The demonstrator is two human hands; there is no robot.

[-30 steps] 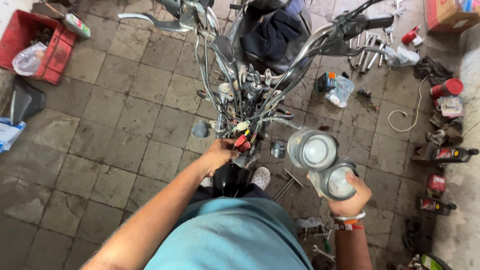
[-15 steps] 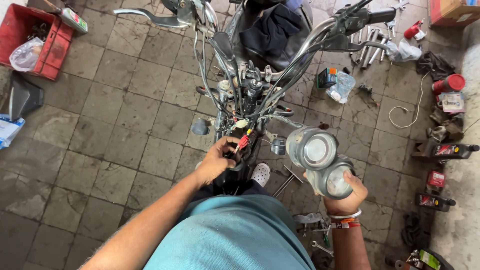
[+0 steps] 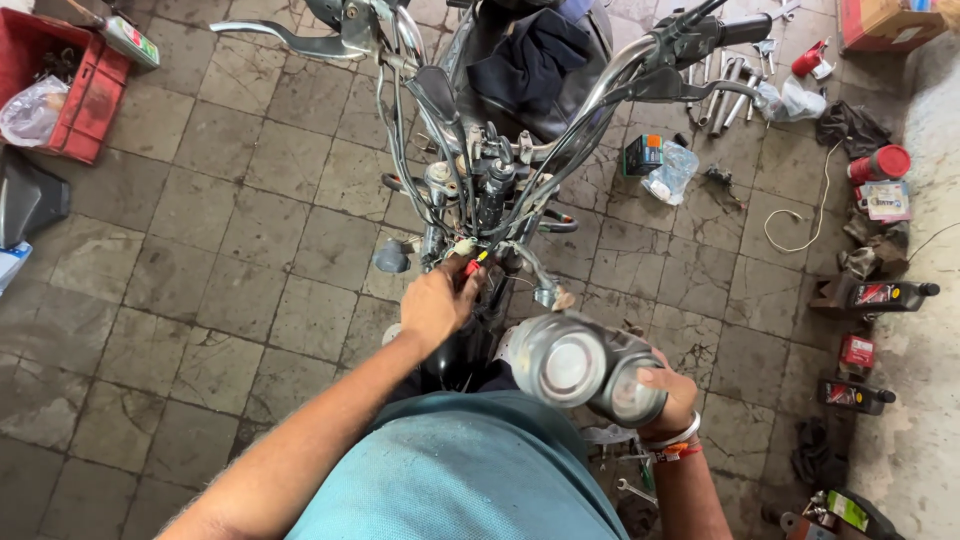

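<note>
Holding gauge cluster (image 3: 590,368) in right hand (image 3: 668,398).

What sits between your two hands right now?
In the head view, between the left hand at the wiring connectors and the right hand lies the twin-dial gauge cluster, which the right hand holds.

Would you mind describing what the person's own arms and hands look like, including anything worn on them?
Both forearms are bare, with no sleeves and no gloves. The left hand carries nothing on its wrist or fingers that I can see. The right hand has pale bangle-like bands at the wrist, and just below them a red and orange thread.
</note>
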